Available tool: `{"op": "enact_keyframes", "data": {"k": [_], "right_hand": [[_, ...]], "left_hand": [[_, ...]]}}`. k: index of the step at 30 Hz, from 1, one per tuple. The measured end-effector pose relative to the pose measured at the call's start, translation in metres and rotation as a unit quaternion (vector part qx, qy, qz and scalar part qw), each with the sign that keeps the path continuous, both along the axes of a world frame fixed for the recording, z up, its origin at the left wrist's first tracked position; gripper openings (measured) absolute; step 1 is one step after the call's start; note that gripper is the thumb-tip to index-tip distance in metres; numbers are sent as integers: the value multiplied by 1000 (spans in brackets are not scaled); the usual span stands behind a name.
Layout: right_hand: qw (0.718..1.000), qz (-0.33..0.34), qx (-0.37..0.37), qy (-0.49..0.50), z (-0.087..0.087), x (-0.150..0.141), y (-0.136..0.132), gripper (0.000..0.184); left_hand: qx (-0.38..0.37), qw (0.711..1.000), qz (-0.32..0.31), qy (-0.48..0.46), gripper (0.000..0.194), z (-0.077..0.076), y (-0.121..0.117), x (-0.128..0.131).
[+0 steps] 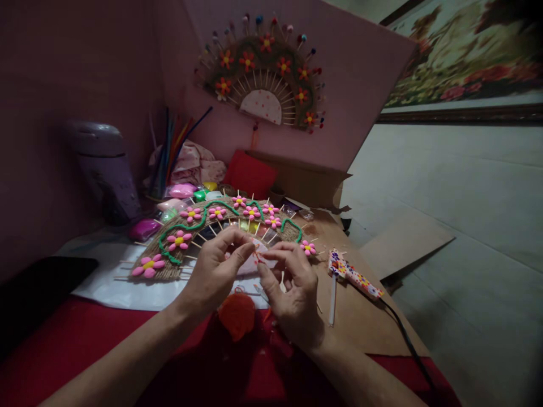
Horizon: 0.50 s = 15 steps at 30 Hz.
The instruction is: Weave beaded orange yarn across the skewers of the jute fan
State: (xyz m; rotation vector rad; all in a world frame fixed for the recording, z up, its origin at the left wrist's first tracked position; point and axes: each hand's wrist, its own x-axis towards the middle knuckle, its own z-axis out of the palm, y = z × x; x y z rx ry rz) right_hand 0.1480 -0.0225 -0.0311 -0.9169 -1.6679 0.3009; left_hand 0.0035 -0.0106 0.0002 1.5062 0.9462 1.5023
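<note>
My left hand (224, 254) and my right hand (292, 282) meet in front of a half-round fan (155, 249) of sticks wound with brown twine. Both are closed in a pinch on a thin strand of orange yarn (257, 252) between the fingertips. Pink clay flowers (178, 240) and a wavy green fuzzy stem (206, 217) decorate the fan, whose pale, dotted centre is partly hidden by my hands. Just below them lies a ball of orange yarn (236, 316). A metallic tip (261, 292), perhaps of scissors, shows beside my right hand.
A flower-patterned glue gun (354, 275) with a cord lies on brown cardboard (373, 328) at right. Behind are bright clay packets (182, 190), a purple flask (106, 169) and coloured pipe cleaners (173, 147). A finished-looking fan (261, 107) hangs on the pink board.
</note>
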Motion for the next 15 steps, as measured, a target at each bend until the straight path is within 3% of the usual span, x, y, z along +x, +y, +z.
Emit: {"op": "enact_keyframes", "data": {"k": [4,8,15], "right_hand": [[999,29,-8,19,7,0,6,13],[992,112,-47,32,13,-2,11,5],[980,167,-67,83,13,0,16,6]], "left_hand": [[98,994,32,40,13,4,-3,3],[85,995,14,42,15,4,-1,1],[23,998,-63,-11,12,-4,3,0]]}}
